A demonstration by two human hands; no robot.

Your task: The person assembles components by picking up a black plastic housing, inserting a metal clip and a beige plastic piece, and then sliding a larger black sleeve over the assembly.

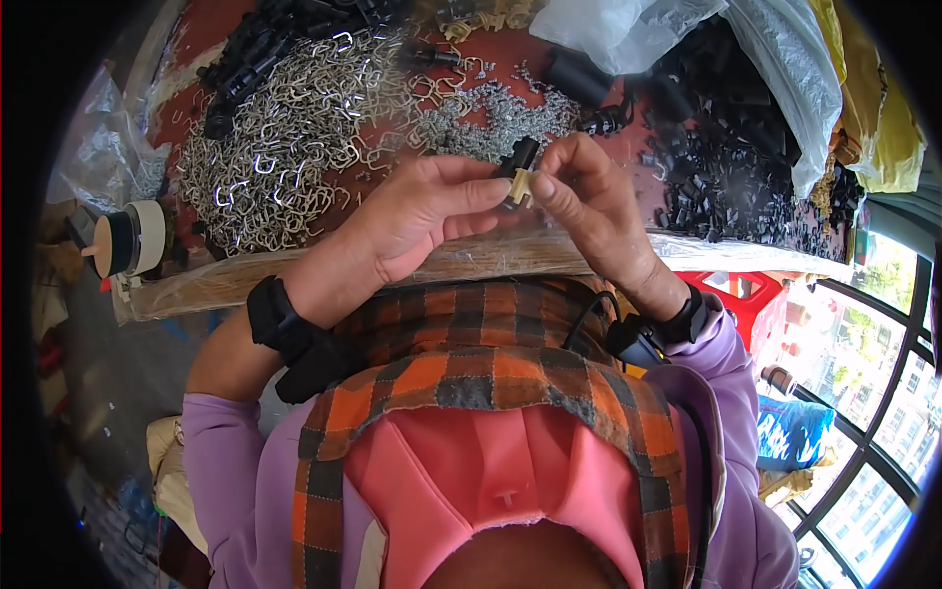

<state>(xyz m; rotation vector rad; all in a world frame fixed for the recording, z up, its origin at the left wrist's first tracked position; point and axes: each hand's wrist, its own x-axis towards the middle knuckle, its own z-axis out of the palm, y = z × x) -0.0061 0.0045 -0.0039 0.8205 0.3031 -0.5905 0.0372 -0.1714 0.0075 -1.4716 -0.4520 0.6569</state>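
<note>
Above the table's near edge, both hands meet around a small black plastic part [525, 153] with a beige plastic piece [521, 188] against it. My left hand [422, 204] is closed on the black part from the left, its thumb near the beige piece. From the right, the thumb and fingers of my right hand [601, 216] pinch at the beige piece. Fingers hide much of where the two pieces meet. Just beyond the hands lies a heap of tiny silver metal parts [498, 120]. Left of it spreads a large pile of bent metal hooks [285, 147].
Black plastic parts [245, 74] are heaped at the far left, and small black pieces [716, 187] lie at the right. Beige pieces [491, 18] sit at the far edge. Plastic bags [785, 79] drape over the right side. A tape roll [147, 238] is at the left corner.
</note>
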